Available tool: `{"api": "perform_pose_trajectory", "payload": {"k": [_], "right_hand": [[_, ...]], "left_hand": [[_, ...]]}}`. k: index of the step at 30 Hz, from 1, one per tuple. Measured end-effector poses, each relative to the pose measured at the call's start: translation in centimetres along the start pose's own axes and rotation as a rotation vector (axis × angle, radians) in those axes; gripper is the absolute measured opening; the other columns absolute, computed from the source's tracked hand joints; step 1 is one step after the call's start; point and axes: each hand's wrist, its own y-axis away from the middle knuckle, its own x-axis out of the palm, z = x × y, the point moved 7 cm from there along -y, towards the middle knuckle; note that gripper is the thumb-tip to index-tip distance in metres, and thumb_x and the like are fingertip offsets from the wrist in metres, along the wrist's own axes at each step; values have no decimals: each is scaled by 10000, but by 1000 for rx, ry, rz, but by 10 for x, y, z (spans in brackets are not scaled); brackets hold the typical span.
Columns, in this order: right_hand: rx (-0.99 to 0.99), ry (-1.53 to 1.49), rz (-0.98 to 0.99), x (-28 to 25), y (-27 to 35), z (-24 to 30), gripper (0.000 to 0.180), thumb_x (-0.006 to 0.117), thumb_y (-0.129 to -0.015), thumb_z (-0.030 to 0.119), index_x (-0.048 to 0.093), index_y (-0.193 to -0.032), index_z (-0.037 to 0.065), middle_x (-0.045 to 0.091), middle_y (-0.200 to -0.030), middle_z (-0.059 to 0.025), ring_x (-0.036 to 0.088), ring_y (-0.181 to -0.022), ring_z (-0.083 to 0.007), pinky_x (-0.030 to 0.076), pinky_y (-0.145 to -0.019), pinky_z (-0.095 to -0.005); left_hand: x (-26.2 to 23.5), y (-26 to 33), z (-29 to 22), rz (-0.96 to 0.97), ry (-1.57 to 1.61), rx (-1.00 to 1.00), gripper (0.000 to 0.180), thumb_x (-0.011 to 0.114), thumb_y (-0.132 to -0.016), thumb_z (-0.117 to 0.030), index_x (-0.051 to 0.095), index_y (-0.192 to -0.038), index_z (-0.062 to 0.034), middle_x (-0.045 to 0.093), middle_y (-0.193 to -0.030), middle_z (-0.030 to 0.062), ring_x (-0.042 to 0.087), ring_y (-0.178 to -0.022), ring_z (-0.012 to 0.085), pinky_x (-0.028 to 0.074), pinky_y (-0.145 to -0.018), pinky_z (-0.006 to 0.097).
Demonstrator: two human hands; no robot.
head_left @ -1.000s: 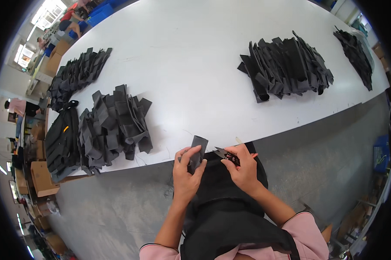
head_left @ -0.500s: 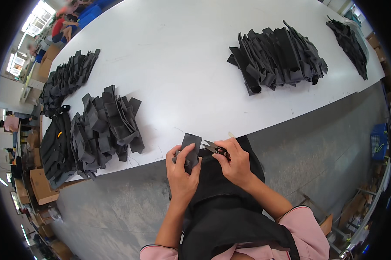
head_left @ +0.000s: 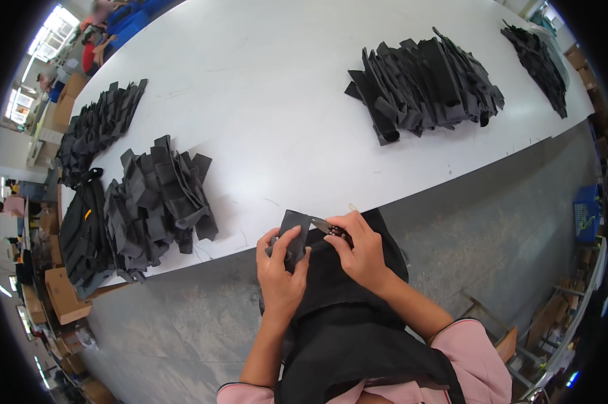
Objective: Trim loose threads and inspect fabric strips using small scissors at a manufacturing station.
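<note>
A small dark fabric piece (head_left: 294,236) is held at the near edge of the white surface (head_left: 283,114). It is gripped by the left hand (head_left: 281,269), with fingers closed around it. Just to the right of the piece, small snips (head_left: 325,227) are pinched in the right hand (head_left: 361,249), and their tip touches the piece. Left of the piece, a black fabric pile (head_left: 159,198) is seen on the surface. Another black pile (head_left: 425,81) lies far beyond it.
</note>
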Motion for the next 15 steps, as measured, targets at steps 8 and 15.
{"api": "perform_pose_trajectory", "payload": {"k": [8,15], "right_hand": [[604,-740,202,19,3,-29,172,606,-849,19,569,-1016,-7,560,-787,-4,479,-571,-42,373,-514,-171],[659,-893,109,20,9,-32,160,572,-865,47,541,-1019,20,503,-772,14,414,-596,-16,324,-506,-160]], "left_hand": [[16,4,24,207,438,-273,366,655,-830,-99,562,-1181,-57,538,-1146,146,551,-1010,225,453,-837,316],[24,10,29,153,631,-426,540,654,-849,-95,405,-1322,-22,538,-1224,148,582,-976,217,434,-899,316]]}}
